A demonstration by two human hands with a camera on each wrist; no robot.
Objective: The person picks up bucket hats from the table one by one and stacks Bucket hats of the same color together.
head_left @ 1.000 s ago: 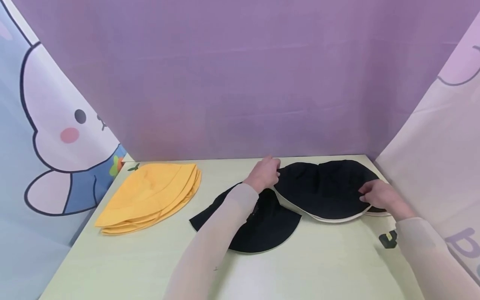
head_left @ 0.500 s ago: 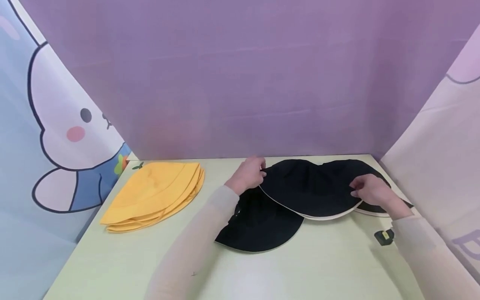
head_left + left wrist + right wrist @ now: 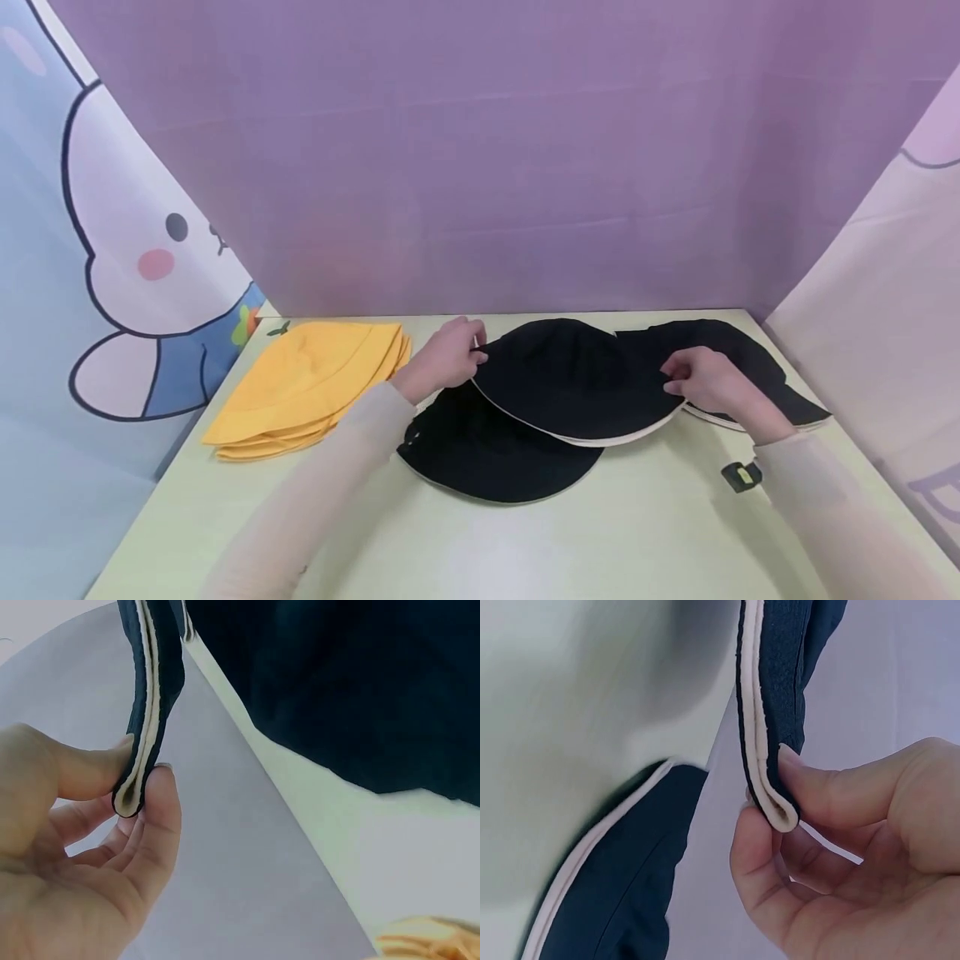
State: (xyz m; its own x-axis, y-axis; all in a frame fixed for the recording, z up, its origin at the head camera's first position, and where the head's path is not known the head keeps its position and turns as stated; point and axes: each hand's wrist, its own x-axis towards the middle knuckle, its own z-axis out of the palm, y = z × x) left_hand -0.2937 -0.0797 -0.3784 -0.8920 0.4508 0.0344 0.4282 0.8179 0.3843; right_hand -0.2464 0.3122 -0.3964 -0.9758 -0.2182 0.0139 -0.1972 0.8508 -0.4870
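A black bucket hat (image 3: 570, 383) with a pale edge is held folded flat between my two hands. My left hand (image 3: 448, 352) pinches the left corner of its brim; in the left wrist view the thumb and fingers grip the folded edge (image 3: 146, 712). At the opposite corner my right hand (image 3: 701, 379) pinches the brim, and the right wrist view shows the doubled cream edge (image 3: 757, 735) between thumb and fingers. Below and partly behind the held hat, a second black hat (image 3: 498, 458) lies on the table. Another black hat (image 3: 750, 367) lies to the right, partly covered by my right hand.
Several yellow hats (image 3: 307, 383) lie stacked at the table's left. A small black item with a yellow mark (image 3: 742, 477) is near my right forearm. The pale table (image 3: 525, 550) ends at a purple curtain (image 3: 480, 167), with printed cloths on both sides.
Both hands have moved left, carrying the folded black hat away from the right-hand hat, which now shows more. The held hat now overlaps the black hat in the middle.
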